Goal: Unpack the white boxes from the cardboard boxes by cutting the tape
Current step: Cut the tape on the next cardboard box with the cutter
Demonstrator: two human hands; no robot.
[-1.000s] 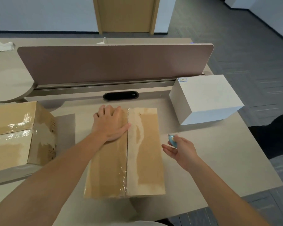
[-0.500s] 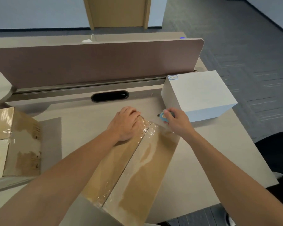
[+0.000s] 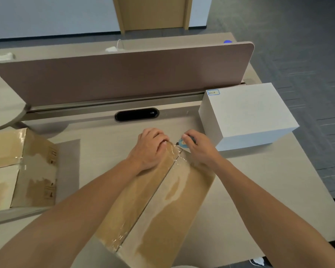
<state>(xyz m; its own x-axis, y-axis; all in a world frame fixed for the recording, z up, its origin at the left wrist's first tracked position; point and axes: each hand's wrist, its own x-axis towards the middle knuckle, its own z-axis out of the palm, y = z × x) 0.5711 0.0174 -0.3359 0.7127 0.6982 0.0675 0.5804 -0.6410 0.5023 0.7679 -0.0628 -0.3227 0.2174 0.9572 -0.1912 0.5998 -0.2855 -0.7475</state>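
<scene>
A taped cardboard box [image 3: 162,206] lies in front of me on the desk, turned at an angle, with clear tape along its centre seam. My left hand [image 3: 149,147] grips the box's far edge, fingers curled over it, just left of the seam. My right hand [image 3: 199,149] holds a small blue round cutter [image 3: 182,142] at the far end of the taped seam. A white box [image 3: 248,113] with a small handwritten label stands on the desk to the right, just beyond my right hand.
A second cardboard box [image 3: 17,167] sits at the left edge of the desk [image 3: 259,180]. A brown partition screen [image 3: 124,76] runs across the back, with a black cable slot [image 3: 136,114] below it. The desk's right and near edges drop to grey carpet.
The box has been turned at an angle. My left hand went from flat on the lid to curled over the far edge. My right hand brought the cutter from beside the box to the seam's far end.
</scene>
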